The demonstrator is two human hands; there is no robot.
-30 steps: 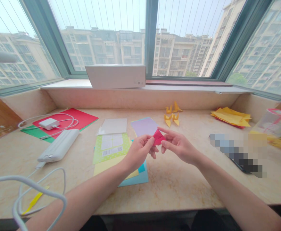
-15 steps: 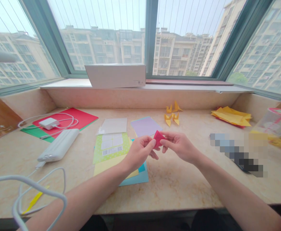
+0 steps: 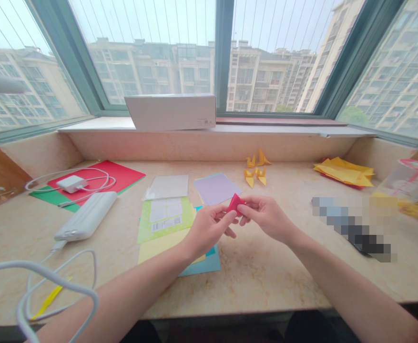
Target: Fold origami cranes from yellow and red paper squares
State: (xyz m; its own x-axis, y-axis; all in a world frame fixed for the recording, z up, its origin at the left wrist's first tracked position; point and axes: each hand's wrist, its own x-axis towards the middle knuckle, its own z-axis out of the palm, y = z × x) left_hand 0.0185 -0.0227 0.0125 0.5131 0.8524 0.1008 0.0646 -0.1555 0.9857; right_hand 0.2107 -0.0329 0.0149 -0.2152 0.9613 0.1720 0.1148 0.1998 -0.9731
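Note:
A small folded piece of red paper [image 3: 234,203] is held up between my two hands, above the counter. My left hand [image 3: 214,221] grips its lower left side, thumb pressed along the lower edge. On the right side, my right hand [image 3: 260,212] pinches it between thumb and fingers. Part of the paper is hidden behind the thumbs. Just behind my hands lies a lavender paper sheet [image 3: 216,186]. Several yellow paper cranes [image 3: 255,170] stand farther back. Under my left forearm are a green dotted packet [image 3: 147,224] and pale yellow and blue sheets.
At left, a white power bank [image 3: 87,219] and a charger [image 3: 71,184] with looped cables lie by red and green sheets [image 3: 123,174]. Yellow papers [image 3: 344,171], a blurred-out object [image 3: 351,231] and a clear cup [image 3: 414,183] are at right. A white box [image 3: 171,113] stands on the sill.
My left thumb has slid a little to the right along the red paper's lower edge. Both hands keep hold of it at nearly the same spot.

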